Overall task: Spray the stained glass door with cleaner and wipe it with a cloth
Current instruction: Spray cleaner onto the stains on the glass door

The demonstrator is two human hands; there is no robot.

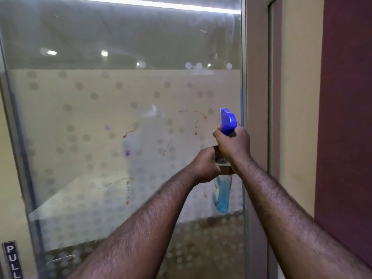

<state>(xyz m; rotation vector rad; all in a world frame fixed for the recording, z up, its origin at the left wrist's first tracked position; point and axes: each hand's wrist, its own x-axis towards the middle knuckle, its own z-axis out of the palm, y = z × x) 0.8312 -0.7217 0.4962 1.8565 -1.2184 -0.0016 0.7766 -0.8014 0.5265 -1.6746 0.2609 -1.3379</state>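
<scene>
The glass door (100,137) fills the view, frosted with a dot pattern across its middle band. Orange-brown stain trails (198,119) run over the frosted part, with more drips lower left. A clear spray bottle (221,195) holding blue liquid, topped by a blue trigger head (228,119), is held up close to the glass near the door's right edge. My right hand (233,146) grips the bottle's neck under the trigger head. My left hand (205,165) clasps the bottle body just below it. No cloth is in view.
A metal door frame (258,117) and a beige wall (300,117) stand right of the glass, then a dark maroon panel (346,117). A "PULL" plate (13,260) sits at the door's lower left edge. Ceiling lights reflect in the upper glass.
</scene>
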